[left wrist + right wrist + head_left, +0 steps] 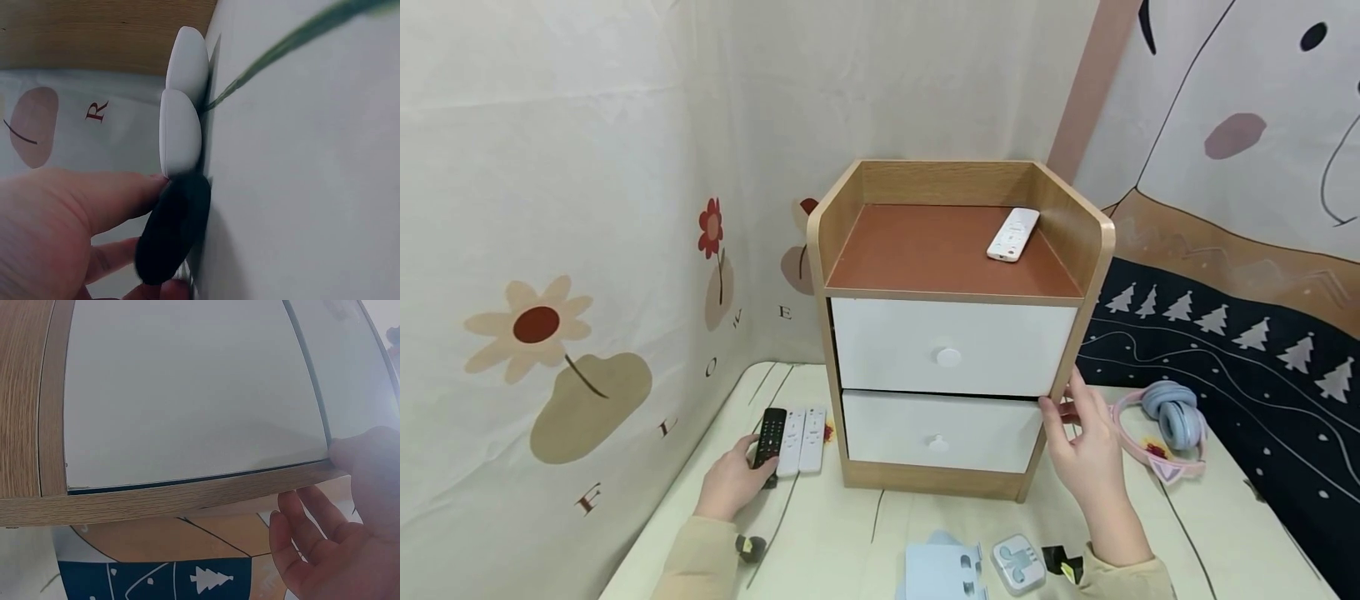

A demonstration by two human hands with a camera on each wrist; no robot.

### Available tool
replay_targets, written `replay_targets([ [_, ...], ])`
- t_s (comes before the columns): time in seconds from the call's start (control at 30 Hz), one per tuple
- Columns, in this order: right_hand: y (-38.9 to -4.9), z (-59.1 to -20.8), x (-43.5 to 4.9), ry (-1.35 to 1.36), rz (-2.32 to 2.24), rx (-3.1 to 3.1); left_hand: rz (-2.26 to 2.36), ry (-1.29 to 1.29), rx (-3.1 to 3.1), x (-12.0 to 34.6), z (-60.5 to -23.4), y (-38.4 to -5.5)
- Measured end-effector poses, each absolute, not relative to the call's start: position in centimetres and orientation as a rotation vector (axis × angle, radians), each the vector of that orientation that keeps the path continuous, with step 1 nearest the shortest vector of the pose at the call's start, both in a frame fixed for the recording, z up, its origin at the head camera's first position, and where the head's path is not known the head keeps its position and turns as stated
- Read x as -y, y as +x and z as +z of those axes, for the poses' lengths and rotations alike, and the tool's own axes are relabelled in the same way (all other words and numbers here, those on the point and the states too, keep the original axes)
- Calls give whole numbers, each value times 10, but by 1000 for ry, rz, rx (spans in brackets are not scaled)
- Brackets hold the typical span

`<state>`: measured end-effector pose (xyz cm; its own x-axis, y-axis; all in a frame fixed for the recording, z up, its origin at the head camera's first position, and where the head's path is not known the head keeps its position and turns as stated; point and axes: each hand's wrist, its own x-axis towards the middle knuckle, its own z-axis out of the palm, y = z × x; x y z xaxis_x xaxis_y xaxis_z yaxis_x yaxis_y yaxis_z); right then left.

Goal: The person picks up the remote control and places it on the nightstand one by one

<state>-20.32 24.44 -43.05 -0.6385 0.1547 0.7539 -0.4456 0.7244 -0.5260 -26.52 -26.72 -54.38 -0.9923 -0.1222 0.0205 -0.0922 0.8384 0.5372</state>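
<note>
At the left of the head view my left hand (730, 482) pinches a black remote control (770, 442) between thumb and fingers. Two white remotes (802, 442) lie side by side against it, and in the left wrist view the black remote (175, 231) is tilted on its edge beside them. My right hand (1088, 450) grips the right front edge of a small wooden drawer cabinet (958, 482). Its thumb rests at the front by the gap between the two white drawers (887, 346), with the fingers along the outer side panel (206, 492).
On the cabinet's brown top lies another white remote (1013, 235). Pink and blue headphones (1176, 417) sit to the right. In front are a light blue plastic piece (936, 571) and earphones in a clear case (1018, 564). Printed cloth walls (572, 208) border the table.
</note>
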Motion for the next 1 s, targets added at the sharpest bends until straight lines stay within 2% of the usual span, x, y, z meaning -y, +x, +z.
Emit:
replay_targets([
  [0.7, -202, -428, -244, 229, 899, 2079, -1035, 204, 2773, 264, -538, -265],
  [1.0, -203, -430, -245, 225, 900, 2081, -1134, 316, 2613, 262, -536, -266],
])
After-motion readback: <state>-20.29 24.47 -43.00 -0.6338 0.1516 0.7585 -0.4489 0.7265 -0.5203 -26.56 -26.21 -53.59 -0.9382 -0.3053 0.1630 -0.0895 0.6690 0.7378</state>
